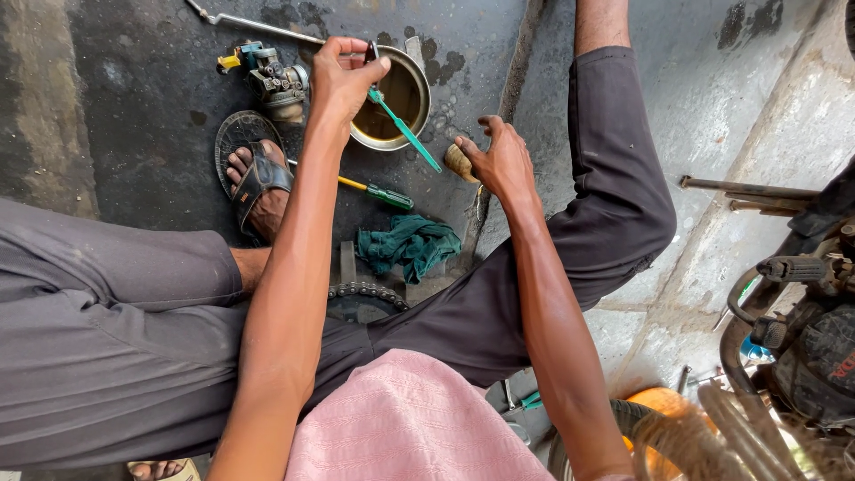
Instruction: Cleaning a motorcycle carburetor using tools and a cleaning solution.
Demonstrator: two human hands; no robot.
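Observation:
My left hand (341,78) pinches the end of a green toothbrush (405,132) over the rim of a round metal bowl (417,85) that holds brownish liquid. The brush slants down to the right across the bowl's edge. My right hand (500,160) is closed on a small tan brass-coloured part (458,162) just right of the bowl, close to the dark oily floor. A carburetor (272,78) lies left of the bowl, beside my left hand.
A green-handled screwdriver (378,192) and a crumpled green rag (410,245) lie between my legs. A sprocket with chain (361,298) sits below the rag. My sandalled foot (258,183) rests on a round disc. A long metal tool (254,24) lies at the top. Motorcycle parts (802,338) crowd the right.

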